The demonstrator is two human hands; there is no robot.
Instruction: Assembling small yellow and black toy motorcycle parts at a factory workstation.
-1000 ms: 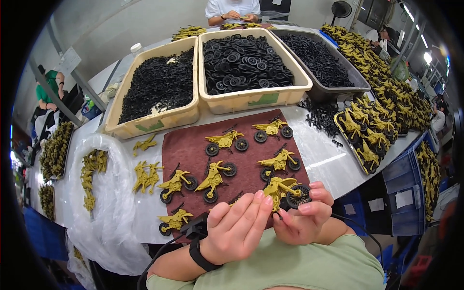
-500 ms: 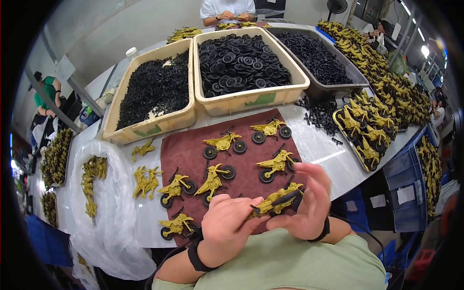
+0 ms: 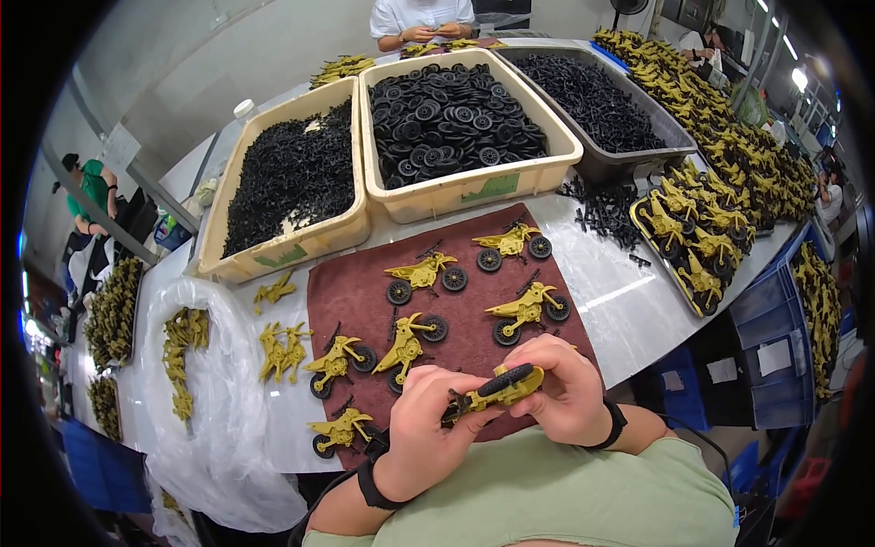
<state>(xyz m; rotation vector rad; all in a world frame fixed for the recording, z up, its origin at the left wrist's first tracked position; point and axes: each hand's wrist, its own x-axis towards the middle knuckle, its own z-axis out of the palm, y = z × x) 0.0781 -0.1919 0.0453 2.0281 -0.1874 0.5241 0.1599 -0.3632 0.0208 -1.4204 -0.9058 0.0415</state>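
Between my two hands, just above the near edge of a dark red cloth (image 3: 365, 284), is a yellow toy motorcycle (image 3: 527, 387) with a black wheel turned upward. My left hand (image 3: 428, 415) is closed around its darker end. On the other side, my right hand (image 3: 567, 392) pinches the yellow end near the wheel. Several more yellow toy motorcycles with black wheels lie on the cloth, among them one (image 3: 408, 346) just beyond my left hand and one (image 3: 527, 310) beyond my right. Another toy motorcycle (image 3: 343, 430) lies left of my left wrist.
Across the table stand a cream bin of small black parts (image 3: 214, 260), a cream bin of black wheels (image 3: 565, 157) and a dark bin (image 3: 629, 166). Yellow bodies lie in a plastic bag (image 3: 241, 401) at left. A loaded tray (image 3: 670, 272) is at right. A co-worker (image 3: 424, 18) sits opposite.
My right hand's fingers have gone from raised and spread to closed on the toy motorcycle. The toy has turned, so its wheel now faces up.
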